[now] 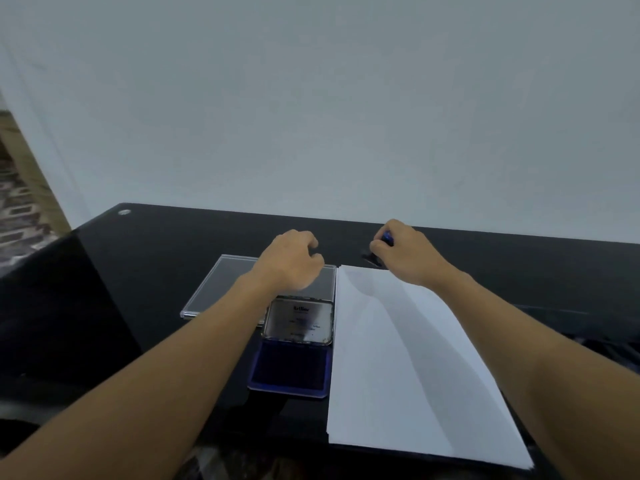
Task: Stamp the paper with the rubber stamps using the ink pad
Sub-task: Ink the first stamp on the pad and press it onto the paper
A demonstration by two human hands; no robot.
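A white sheet of paper point(408, 358) lies on the right of the black table. Beside its left edge sits an open ink pad point(291, 370) with a blue pad and a raised metal lid point(299, 322). Beyond the paper's far edge, my right hand point(405, 252) grips a small blue-topped rubber stamp point(388, 238). A dark object point(372, 260) lies just below that hand; what it is cannot be told. My left hand point(292, 261) hovers with loosely curled fingers over a clear plastic case point(214, 289) behind the ink pad, holding nothing.
The black glossy table point(156, 254) ends at a pale wall just behind my hands. Its left edge drops to a patterned floor point(20, 209). A small round metal fitting point(124, 212) sits at the table's far left corner.
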